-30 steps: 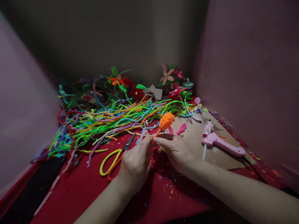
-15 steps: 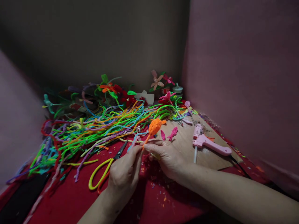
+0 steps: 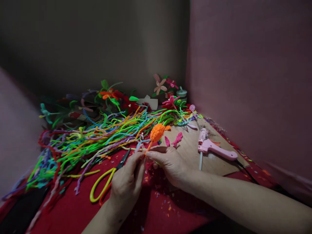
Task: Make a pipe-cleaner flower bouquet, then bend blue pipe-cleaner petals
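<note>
Red cloth [image 3: 70, 211] underneath, dim wall [image 3: 97, 39] behind; orange bud [image 3: 157, 132] held up between both hands, near side of the board [image 3: 188, 156]. Long axis slants, stem [image 3: 149, 148] foot low and left, fat head up and right, pointing away from the wearer, small tip jutting right. Left hand [image 3: 125, 182] and right hand [image 3: 168, 164] both pinched narrow on the stem's lower end, scissors [image 3: 120, 164] just beside the left, glue gun [image 3: 212, 147] on the board.

The fuzzy oval bud [image 3: 157, 132] is plain orange, the pistol-shaped plastic glue gun [image 3: 214, 148] pale pink, the cloth-covered table [image 3: 73, 208] deep red.
</note>
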A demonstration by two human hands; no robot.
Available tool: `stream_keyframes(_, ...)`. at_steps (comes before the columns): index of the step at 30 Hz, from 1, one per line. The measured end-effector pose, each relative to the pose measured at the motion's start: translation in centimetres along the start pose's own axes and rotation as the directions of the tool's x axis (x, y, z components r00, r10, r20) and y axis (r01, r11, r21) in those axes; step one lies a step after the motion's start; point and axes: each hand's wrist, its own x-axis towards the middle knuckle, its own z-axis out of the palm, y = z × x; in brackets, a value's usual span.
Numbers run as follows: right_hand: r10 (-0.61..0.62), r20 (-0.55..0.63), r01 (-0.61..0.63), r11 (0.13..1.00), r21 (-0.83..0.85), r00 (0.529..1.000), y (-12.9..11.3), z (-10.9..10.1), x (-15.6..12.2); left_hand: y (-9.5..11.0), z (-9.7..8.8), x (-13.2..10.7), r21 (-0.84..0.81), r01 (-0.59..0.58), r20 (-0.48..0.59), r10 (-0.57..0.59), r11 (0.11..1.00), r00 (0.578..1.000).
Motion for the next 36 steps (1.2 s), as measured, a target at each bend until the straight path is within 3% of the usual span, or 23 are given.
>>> stream_keyframes(4, 0.005, 0.014, -0.004, 1.000, -0.022, 1.000, -0.1, -0.1, 0.1, 0.1, -0.3, 0.1, -0.097, 0.048, 0.040, -0.044, 0.994, 0.998)
stream_keyframes(8, 0.008, 0.036, -0.006, 0.999, -0.036, 0.999, -0.2, -0.2, 0.0, 0.8, -0.7, 0.3, -0.332, 0.285, 0.119, -0.260, 0.899, 0.958)
stream_keyframes(12, -0.022, 0.079, 0.027, 0.997, -0.070, 0.997, -0.4, -0.3, -0.1, 1.7, -1.0, 0.8, -0.556, 0.554, 0.253, -0.508, 0.620, 0.823)
stream_keyframes(16, -0.059, 0.137, 0.077, 0.988, -0.134, 0.989, -0.5, -0.5, -0.1, 2.1, -1.3, 1.2, -0.657, 0.674, 0.391, -0.610, 0.339, 0.689)
stream_keyframes(19, -0.048, 0.124, 0.065, 0.988, -0.138, 0.991, -0.3, -0.7, 0.0, 2.3, -1.4, 1.5, -0.685, 0.714, 0.506, -0.612, 0.142, 0.608)
stream_keyframes(21, -0.024, 0.115, 0.040, 0.989, -0.142, 0.993, -0.3, -0.8, 0.1, 2.3, -1.5, 1.8, -0.689, 0.724, 0.568, -0.587, 0.046, 0.577)
stream_keyframes(28, 0.018, 0.125, -0.003, 0.993, -0.116, 0.992, -0.5, -0.6, 0.0, 1.4, -2.0, 2.2, -0.642, 0.745, 0.737, -0.412, -0.181, 0.536)
stream_keyframes(30, 0.000, 0.125, 0.010, 0.997, -0.081, 0.992, -0.5, -0.4, -0.1, 1.4, -2.0, 2.1, -0.638, 0.751, 0.743, -0.392, -0.172, 0.542)
stream_keyframes(32, -0.006, 0.123, 0.011, 0.999, -0.042, 0.992, -0.5, -0.2, -0.2, 1.5, -1.8, 1.9, -0.643, 0.763, 0.712, -0.419, -0.068, 0.563)
stream_keyframes(34, -0.001, 0.089, 0.002, 1.000, -0.018, 0.996, -0.5, -0.1, -0.2, 1.7, -1.5, 1.5, -0.636, 0.743, 0.598, -0.474, 0.209, 0.646)
stream_keyframes(36, 0.001, 0.035, -0.001, 1.000, -0.005, 0.999, -0.4, -0.1, -0.2, 1.7, -1.0, 0.9, -0.539, 0.579, 0.369, -0.446, 0.612, 0.815)
